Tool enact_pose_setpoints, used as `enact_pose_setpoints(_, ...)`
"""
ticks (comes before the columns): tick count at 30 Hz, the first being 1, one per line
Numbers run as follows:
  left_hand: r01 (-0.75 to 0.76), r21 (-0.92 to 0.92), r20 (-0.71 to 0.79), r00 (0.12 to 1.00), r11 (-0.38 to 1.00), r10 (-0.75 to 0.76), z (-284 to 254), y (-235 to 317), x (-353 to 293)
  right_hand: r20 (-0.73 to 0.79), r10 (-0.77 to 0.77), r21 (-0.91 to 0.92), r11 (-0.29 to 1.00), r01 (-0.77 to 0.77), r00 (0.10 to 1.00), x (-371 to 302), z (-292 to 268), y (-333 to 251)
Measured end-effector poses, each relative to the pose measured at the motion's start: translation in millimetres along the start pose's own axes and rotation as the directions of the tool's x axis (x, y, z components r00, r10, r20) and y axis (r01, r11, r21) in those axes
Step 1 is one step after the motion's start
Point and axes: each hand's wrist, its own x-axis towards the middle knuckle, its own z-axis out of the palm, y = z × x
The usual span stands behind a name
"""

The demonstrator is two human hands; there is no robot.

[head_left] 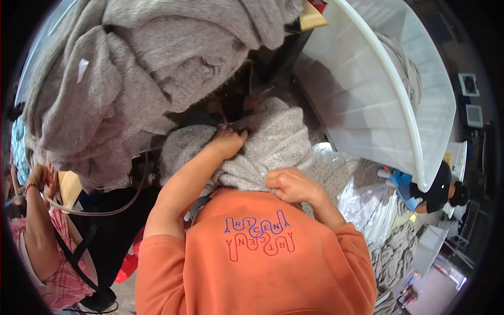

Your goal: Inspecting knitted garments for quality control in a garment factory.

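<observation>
A grey knitted garment [273,136] lies bunched across my lap, its fuzzy folds spilling over my knees. My left hand [229,142] is closed on its upper middle, fingers curled into the cloth. Nearer my body, my right hand [287,184] makes a fist around the garment's near right edge. Folds hide the fingertips of both hands. Ahead and to the left, a large heap of the same grey knitwear [152,58] rises above my left arm, with a small white tag [82,70] on it.
A tall white plastic bin [362,79] stands at the right with grey knits inside. Clear plastic wrap [362,207] and more knitwear [396,252] lie right of me. A thin hose [113,211] curves at the left beside a co-worker's arm [39,226]; another person [438,191] is far right.
</observation>
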Motion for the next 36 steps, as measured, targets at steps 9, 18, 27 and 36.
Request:
enact_pose_setpoints(9,-0.273,-0.817,-0.576,0.449,0.508,-0.683,-269,-21,-6,-0.285,0.086,-0.277,0.946,-0.169,0.955,-24,10,31)
enact_pose_setpoints(18,-0.346,-0.900,-0.427,0.583,0.265,-0.691,-327,4,-28,-0.552,0.069,-0.310,0.908,-0.281,0.831,-38,-8,41)
enact_pose_setpoints(27,-0.311,-0.929,-0.368,0.817,0.199,-0.444,-314,58,-38,-0.776,-0.051,-0.043,0.999,0.027,0.629,12,-25,19)
enact_pose_setpoints(36,-0.276,-0.878,-0.370,0.910,0.391,-0.188,-312,85,-74,-0.700,-0.444,-0.503,0.862,0.054,0.560,45,-57,-6)
